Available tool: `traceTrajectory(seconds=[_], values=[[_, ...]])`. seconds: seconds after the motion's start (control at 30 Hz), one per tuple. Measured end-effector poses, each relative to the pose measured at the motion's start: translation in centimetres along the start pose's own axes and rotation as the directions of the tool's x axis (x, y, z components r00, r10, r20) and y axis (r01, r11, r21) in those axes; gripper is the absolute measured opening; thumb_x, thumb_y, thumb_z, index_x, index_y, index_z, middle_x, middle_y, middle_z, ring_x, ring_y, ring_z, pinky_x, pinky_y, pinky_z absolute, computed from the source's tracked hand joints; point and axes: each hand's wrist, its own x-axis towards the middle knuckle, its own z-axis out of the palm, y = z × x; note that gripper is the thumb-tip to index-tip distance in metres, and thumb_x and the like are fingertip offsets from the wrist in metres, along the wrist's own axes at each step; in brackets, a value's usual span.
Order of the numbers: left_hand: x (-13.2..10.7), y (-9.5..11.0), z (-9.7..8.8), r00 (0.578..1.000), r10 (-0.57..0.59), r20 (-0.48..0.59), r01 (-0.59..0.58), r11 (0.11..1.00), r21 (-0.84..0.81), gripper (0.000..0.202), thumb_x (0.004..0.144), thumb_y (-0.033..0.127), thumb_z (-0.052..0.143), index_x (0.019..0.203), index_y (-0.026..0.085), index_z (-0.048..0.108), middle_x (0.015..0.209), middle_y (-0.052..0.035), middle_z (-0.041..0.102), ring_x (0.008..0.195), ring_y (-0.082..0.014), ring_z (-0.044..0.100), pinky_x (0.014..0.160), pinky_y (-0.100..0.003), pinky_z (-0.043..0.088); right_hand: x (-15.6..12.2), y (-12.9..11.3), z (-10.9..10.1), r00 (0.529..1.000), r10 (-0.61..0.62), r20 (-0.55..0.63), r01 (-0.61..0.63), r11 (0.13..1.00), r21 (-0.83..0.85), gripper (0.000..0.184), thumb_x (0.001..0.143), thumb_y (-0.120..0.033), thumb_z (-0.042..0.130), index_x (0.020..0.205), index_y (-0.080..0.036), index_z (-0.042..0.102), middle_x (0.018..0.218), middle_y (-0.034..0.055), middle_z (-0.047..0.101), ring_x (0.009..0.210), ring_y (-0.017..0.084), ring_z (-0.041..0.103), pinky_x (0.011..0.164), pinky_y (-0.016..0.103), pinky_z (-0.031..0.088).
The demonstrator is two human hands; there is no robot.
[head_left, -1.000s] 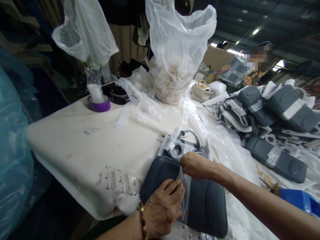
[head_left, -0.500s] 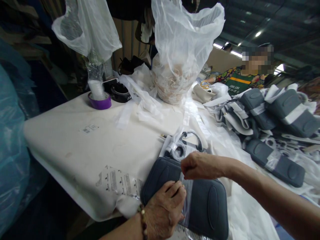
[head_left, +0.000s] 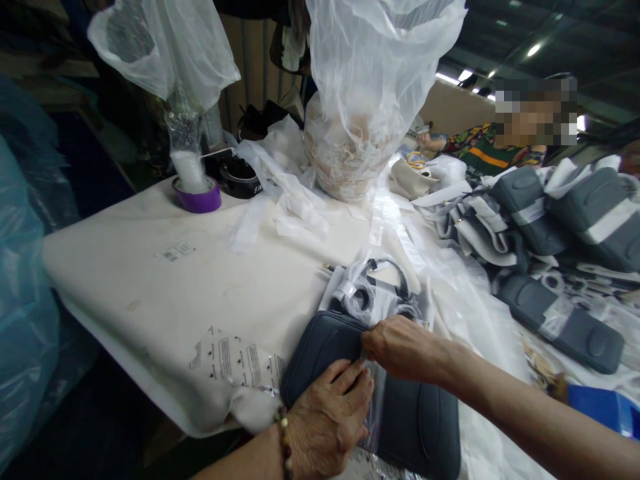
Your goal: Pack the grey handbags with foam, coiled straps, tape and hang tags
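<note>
A dark grey-blue bag [head_left: 420, 413] lies on the table in front of me, a clear plastic band [head_left: 374, 400] across its middle. My left hand [head_left: 330, 413] rests on the bag beside the band, fingers stretched over it and holding nothing. My right hand [head_left: 395, 347] is closed at the band's far end, thumb and fingertips pinching the film; the pinch itself is partly covered by the knuckles. Just beyond the bag's far edge are coiled straps [head_left: 361, 297] wrapped in clear plastic.
A purple tape roll [head_left: 200, 200] and a black roll [head_left: 240, 179] sit at the back left. Behind stands a plastic-lined bin [head_left: 345, 153]. More banded grey bags [head_left: 560, 320] pile up at right, near a blue object [head_left: 600, 407]. A person [head_left: 490, 157] works beyond.
My right hand has shifted slightly down and right along the bag's far edge, still closed. My left hand stays on the bag. The view has tilted a little.
</note>
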Motion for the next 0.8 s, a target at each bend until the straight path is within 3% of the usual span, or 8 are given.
traceTrajectory(seconds=[0.17,0.27,0.37,0.43,0.57,0.7,0.77,0.8], values=[[0.0,0.0,0.0,1.0,-0.011,-0.011,0.011,1.0,0.013,0.042,0.09,0.04,0.047,0.116,0.009,0.056,0.123,-0.0054,0.06,0.119,-0.0222,0.047,0.102,-0.034,0.029,-0.2,-0.2,0.4,0.996,0.063,-0.056,-0.062,0.998,0.024,0.021,0.077,-0.002,0.051,0.079,-0.014,0.069,0.073,0.0094,0.072,0.07,0.022,0.069,0.051,0.024,0.035],[0.0,0.0,0.2,1.0,-0.007,-0.023,0.007,1.0,0.004,0.04,0.09,0.039,0.047,0.116,0.01,0.057,0.122,-0.0049,0.06,0.12,-0.0225,0.046,0.104,-0.034,0.027,0.0,0.3,0.9,0.987,0.104,-0.123,-0.097,0.994,0.059,0.013,0.079,-0.008,0.057,0.088,-0.012,0.066,0.074,0.0104,0.071,0.07,0.022,0.068,0.05,0.024,0.033],[-0.1,0.0,0.5,1.0,-0.004,-0.028,0.003,1.0,-0.007,0.038,0.09,0.038,0.046,0.115,0.011,0.057,0.124,-0.0057,0.059,0.121,-0.0233,0.046,0.105,-0.035,0.025,0.5,1.5,1.4,0.977,0.111,-0.179,-0.093,0.99,0.108,0.032,0.074,-0.019,0.07,0.103,-0.01,0.06,0.073,0.0091,0.07,0.069,0.022,0.066,0.048,0.024,0.029],[-0.1,0.0,0.6,1.0,-0.002,-0.022,0.001,1.0,-0.018,0.039,0.091,0.039,0.046,0.115,0.01,0.057,0.125,-0.0063,0.058,0.121,-0.0236,0.046,0.105,-0.035,0.025,0.9,2.7,1.5,0.976,0.1,-0.196,-0.071,0.986,0.151,0.036,0.068,-0.025,0.077,0.097,-0.013,0.062,0.067,0.0037,0.067,0.063,0.018,0.063,0.046,0.022,0.026],[-0.1,-0.1,0.4,1.0,-0.01,0.004,0.01,0.999,-0.052,0.043,0.09,0.039,0.046,0.122,0.01,0.053,0.126,-0.0074,0.057,0.124,-0.0232,0.043,0.105,-0.035,0.028,1.3,4.9,1.2,0.954,0.152,-0.259,-0.091,0.968,0.233,0.025,0.065,-0.031,0.079,0.079,-0.017,0.063,0.059,-0.0032,0.06,0.055,0.011,0.055,0.046,0.02,0.027],[-0.1,-0.1,-0.1,0.999,0.006,0.046,-0.003,0.998,-0.064,0.045,0.09,0.037,0.046,0.126,0.01,0.05,0.128,-0.0084,0.057,0.124,-0.0229,0.043,0.104,-0.036,0.031,-0.5,4.3,2.2,0.866,0.298,-0.402,-0.203,0.943,0.262,0.012,0.085,-0.022,0.059,0.078,-0.014,0.064,0.07,0.0036,0.063,0.065,0.014,0.057,0.056,0.023,0.037],[-0.1,-0.2,0.3,1.0,0.014,0.017,-0.013,0.999,-0.044,0.045,0.089,0.037,0.048,0.124,0.01,0.051,0.126,-0.0076,0.058,0.123,-0.0224,0.044,0.104,-0.035,0.032,-1.8,2.4,4.4,0.779,0.331,-0.533,-0.228,0.941,0.252,0.022,0.091,-0.016,0.043,0.087,-0.012,0.064,0.084,0.0101,0.065,0.077,0.018,0.059,0.066,0.028,0.042],[-0.2,-0.3,0.7,1.0,0.015,-0.015,-0.015,0.999,-0.032,0.045,0.088,0.038,0.05,0.123,0.01,0.052,0.124,-0.0076,0.059,0.122,-0.0222,0.045,0.104,-0.035,0.032,-2.4,1.2,5.9,0.714,0.292,-0.637,-0.186,0.955,0.229,0.027,0.09,-0.011,0.038,0.091,-0.013,0.065,0.09,0.0111,0.066,0.082,0.019,0.059,0.072,0.03,0.044]])
